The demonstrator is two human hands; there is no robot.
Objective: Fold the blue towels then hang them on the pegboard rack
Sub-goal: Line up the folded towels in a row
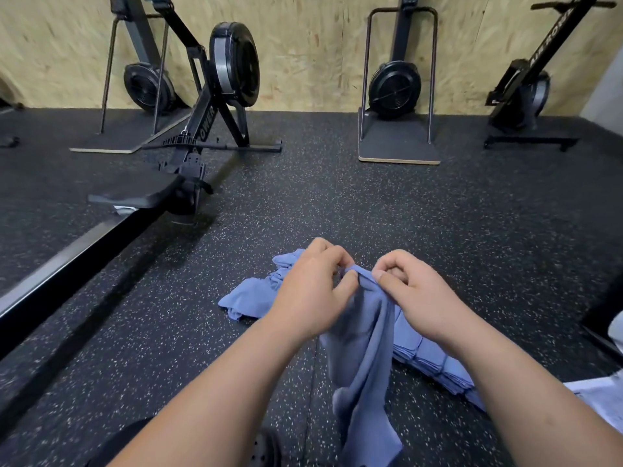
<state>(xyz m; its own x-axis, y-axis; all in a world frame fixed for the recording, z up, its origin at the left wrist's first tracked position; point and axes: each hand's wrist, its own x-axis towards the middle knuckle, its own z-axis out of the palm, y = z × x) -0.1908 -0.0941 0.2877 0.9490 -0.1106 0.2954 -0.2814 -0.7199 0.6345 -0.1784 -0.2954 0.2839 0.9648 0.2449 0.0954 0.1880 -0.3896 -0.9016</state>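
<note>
Blue towel [365,348] hangs pinched at its top by left hand [312,291] and right hand [409,291].

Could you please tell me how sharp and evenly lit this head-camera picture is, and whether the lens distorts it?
Head view: the left hand, right hand and held blue towel are fairly sharp; the rowing machine's rail at left is smeared by motion blur; the wide lens stretches the forearms near the bottom edge; lighting is soft, without strong glare.
</note>
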